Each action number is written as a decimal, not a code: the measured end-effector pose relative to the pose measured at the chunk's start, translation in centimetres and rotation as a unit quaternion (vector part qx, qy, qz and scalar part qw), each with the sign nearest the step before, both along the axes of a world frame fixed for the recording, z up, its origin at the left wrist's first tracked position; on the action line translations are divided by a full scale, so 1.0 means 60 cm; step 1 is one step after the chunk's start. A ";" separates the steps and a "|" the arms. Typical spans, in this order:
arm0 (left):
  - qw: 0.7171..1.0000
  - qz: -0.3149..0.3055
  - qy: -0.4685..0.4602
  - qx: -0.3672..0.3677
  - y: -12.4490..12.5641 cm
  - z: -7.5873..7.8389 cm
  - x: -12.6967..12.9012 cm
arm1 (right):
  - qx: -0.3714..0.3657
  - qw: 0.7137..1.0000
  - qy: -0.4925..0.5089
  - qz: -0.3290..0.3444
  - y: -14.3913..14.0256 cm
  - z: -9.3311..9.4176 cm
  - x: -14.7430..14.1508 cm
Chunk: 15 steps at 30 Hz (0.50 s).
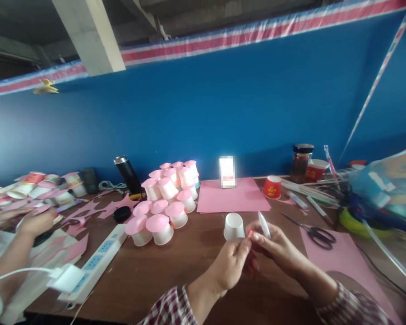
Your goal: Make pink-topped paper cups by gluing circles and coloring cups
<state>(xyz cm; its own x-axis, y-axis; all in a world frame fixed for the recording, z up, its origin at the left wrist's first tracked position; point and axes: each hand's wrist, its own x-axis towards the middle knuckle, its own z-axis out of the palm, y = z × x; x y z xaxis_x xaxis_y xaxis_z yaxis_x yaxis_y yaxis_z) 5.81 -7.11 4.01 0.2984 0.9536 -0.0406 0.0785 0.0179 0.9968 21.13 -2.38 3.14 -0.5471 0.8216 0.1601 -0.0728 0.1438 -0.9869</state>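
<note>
My left hand [232, 264]: pinching a small pink piece [251, 234].
My right hand [277, 246]: gripping a white pen [264, 225].
White cup [233, 226]: upside down on desk [176, 271], just beyond.

Toward the bench's [162, 271] back edge we see a heap of pink-capped cups [165, 198], a black flask [127, 174] and a jar [301, 162]; scissors [313, 232] lie right, a power strip [94, 262] left.

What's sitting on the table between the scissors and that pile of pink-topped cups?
In the head view, between the scissors and the pink-topped cups stand an upturned white cup and a pink paper sheet.
</note>
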 end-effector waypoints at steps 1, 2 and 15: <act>0.999 0.031 0.030 0.020 -0.001 -0.002 -0.006 | 0.036 0.998 -0.031 -0.052 0.010 0.002 0.006; 0.994 0.070 0.066 0.051 -0.002 -0.006 -0.015 | 0.079 0.988 -0.066 -0.113 0.023 0.004 0.014; 0.908 0.237 0.311 0.150 0.067 -0.092 -0.074 | 0.298 0.690 -0.573 -0.326 0.129 -0.081 0.084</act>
